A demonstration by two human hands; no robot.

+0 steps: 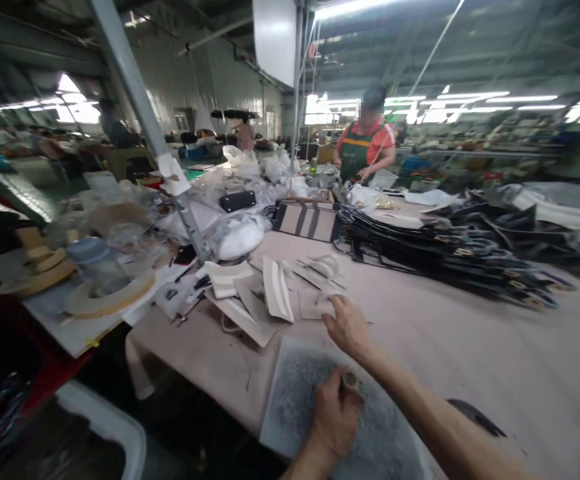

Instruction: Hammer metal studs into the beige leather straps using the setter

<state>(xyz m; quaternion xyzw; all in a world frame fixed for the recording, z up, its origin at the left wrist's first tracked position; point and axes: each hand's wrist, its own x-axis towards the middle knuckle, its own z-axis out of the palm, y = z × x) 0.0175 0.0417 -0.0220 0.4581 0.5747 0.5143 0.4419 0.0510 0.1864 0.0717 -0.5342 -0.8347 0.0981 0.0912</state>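
Note:
My right hand (347, 327) reaches forward across the table, its fingers closed on the edge of a flat beige cut piece (314, 305). My left hand (334, 417) is nearer to me, above a speckled grey work pad (290, 400). It is closed in a fist around a small cylindrical tool (351, 380), of which only the pale end shows. More beige and white cut pieces (276, 290) lie scattered just beyond my right hand.
A long pile of black straps (460, 257) lies on the beige table (470, 347) to the right. Tape rolls (105, 297) and clutter crowd the left, by a slanted grey pole (140, 100). A white bin (110, 420) stands lower left. A co-worker in a green apron (365, 150) stands at the far end.

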